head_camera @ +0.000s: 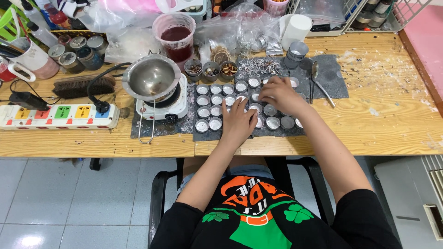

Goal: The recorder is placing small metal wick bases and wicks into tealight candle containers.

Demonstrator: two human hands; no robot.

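Observation:
Several small round metal tins stand in rows on a dark grey mat on the wooden table. Most hold a white filling. My left hand rests palm down over the tins in the front middle of the rows, fingers touching them. My right hand lies over the tins further back and right, fingers curled at one tin. Whether either hand pinches anything is hidden by the fingers. A heap of small metal wick holders lies just behind the tins.
A steel melting pot sits on a small white hot plate to the left. A power strip, a brush, a cup of dark red liquid, three small bowls, a spoon and stacked empty tins surround the mat.

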